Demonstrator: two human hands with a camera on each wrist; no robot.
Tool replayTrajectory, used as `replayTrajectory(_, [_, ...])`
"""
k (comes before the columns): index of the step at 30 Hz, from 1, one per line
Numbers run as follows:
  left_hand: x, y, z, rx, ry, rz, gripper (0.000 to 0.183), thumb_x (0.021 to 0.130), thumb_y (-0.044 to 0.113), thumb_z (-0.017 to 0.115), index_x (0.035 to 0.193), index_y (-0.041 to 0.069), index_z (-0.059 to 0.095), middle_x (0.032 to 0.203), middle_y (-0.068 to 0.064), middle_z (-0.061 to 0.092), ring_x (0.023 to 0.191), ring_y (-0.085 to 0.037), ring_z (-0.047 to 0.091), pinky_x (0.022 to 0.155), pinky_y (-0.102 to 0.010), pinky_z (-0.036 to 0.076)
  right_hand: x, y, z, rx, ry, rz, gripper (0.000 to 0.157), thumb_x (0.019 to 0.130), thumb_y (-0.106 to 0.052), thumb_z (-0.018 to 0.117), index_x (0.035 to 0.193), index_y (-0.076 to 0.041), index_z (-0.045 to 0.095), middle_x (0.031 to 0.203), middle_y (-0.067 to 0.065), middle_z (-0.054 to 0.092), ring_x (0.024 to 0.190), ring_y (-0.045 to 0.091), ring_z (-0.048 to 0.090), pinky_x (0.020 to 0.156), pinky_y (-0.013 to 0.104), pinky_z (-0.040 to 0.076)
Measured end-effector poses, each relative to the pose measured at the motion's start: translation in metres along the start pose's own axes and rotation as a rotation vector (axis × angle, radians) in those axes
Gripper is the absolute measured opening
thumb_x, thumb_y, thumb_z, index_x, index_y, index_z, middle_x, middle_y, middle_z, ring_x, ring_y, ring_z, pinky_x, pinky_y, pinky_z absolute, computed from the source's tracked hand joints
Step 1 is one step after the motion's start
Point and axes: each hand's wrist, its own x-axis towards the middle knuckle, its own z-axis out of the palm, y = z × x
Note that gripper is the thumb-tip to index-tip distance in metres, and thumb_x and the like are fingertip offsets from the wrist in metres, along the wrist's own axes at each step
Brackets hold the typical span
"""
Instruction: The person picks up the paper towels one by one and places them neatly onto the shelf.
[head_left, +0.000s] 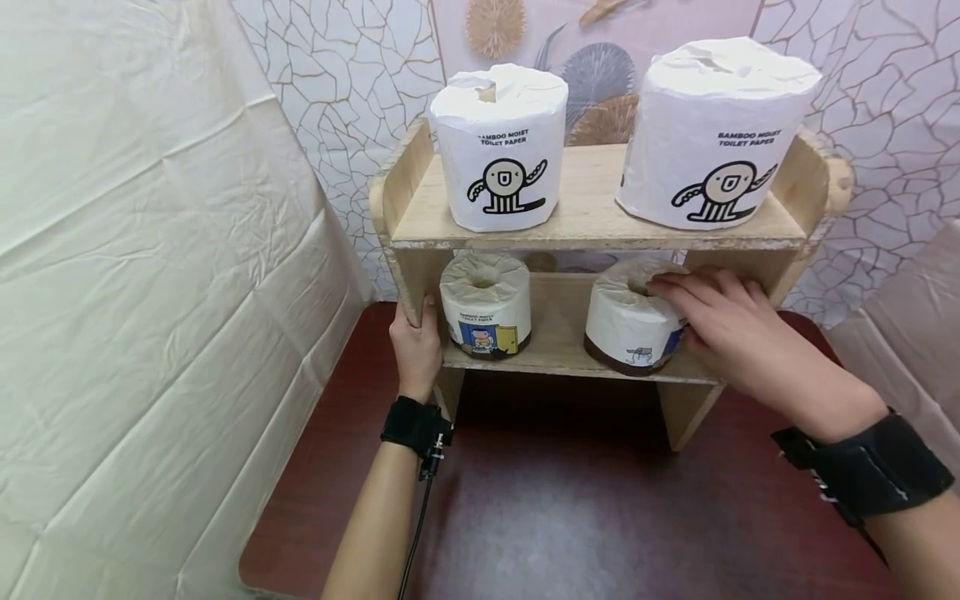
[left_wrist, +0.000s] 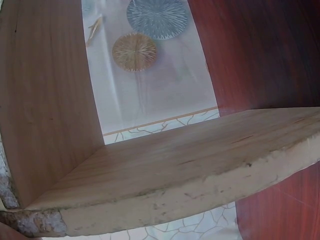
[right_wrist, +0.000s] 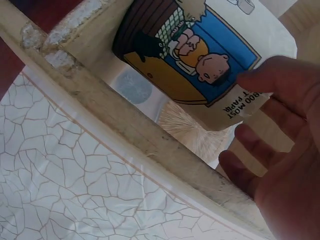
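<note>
A wooden two-tier shelf (head_left: 562, 242) stands in front of me. My left hand (head_left: 417, 342) grips the edge of its left side panel at the lower tier; the left wrist view shows mostly the shelf's boards (left_wrist: 175, 175). On the lower tier, my right hand (head_left: 731, 325) holds the right-hand toilet roll (head_left: 618, 329), with fingertips at the core hole on top. In the right wrist view a digit of the right hand (right_wrist: 285, 135) lies against the roll's printed wrapper (right_wrist: 200, 65). A matching toilet roll (head_left: 487, 304) sits beside my left hand.
Two larger white toilet rolls stand on the top tier, one on the left (head_left: 501, 150) and one on the right (head_left: 712, 133). Below is a dark red table (head_left: 555, 500). Pale cloth (head_left: 135, 317) hangs on the left, and a patterned wall (head_left: 330, 92) rises behind.
</note>
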Motion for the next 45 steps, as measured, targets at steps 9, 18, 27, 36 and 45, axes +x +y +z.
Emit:
replayTrajectory(9, [-0.003,0.028,0.001,0.025,0.002,0.004,0.035,0.108,0.002,0.056,0.142,-0.008,0.057,0.116,-0.034,0.069,0.084,-0.029,0.06,0.078,-0.029,0.044,0.0,0.003,0.005,-0.019,0.042,-0.034,0.055,0.086,0.008,0.07,0.138,-0.01,0.063,0.13,0.012,0.066,0.107,0.043,0.056,0.075,0.057,0.041])
replayTrajectory(18, [-0.004,0.003,0.001,0.023,-0.008,0.001,0.037,0.108,0.006,0.058,0.144,-0.003,0.058,0.101,-0.031,0.069,0.071,-0.026,0.048,0.073,-0.032,0.039,-0.003,0.004,0.006,-0.01,0.044,-0.058,0.052,0.086,0.006,0.071,0.136,-0.01,0.064,0.128,0.011,0.069,0.106,0.041,0.054,0.075,0.055,0.04])
replayTrajectory(27, [-0.003,-0.003,-0.001,0.02,-0.002,0.03,0.034,0.109,0.013,0.06,0.139,-0.003,0.061,0.117,-0.025,0.073,0.093,-0.025,0.066,0.082,-0.03,0.05,0.001,0.005,0.004,-0.064,0.097,-0.119,0.045,0.083,-0.003,0.071,0.128,-0.006,0.068,0.119,0.013,0.072,0.096,0.042,0.055,0.077,0.057,0.042])
replayTrajectory(36, [-0.002,-0.003,-0.001,0.004,0.01,0.02,0.033,0.108,0.01,0.061,0.139,-0.002,0.062,0.123,-0.024,0.072,0.107,-0.029,0.07,0.089,-0.041,0.054,0.002,0.004,-0.001,-0.12,0.144,-0.123,0.037,0.089,-0.012,0.065,0.125,-0.006,0.069,0.114,0.013,0.073,0.092,0.044,0.055,0.073,0.056,0.041])
replayTrajectory(45, [-0.001,-0.002,-0.001,0.01,0.002,0.022,0.035,0.109,0.013,0.06,0.14,-0.001,0.061,0.122,-0.023,0.073,0.099,-0.022,0.067,0.084,-0.03,0.051,0.003,0.002,-0.003,-0.154,0.168,-0.103,0.041,0.089,-0.015,0.067,0.129,-0.003,0.069,0.114,0.015,0.072,0.091,0.045,0.054,0.071,0.055,0.041])
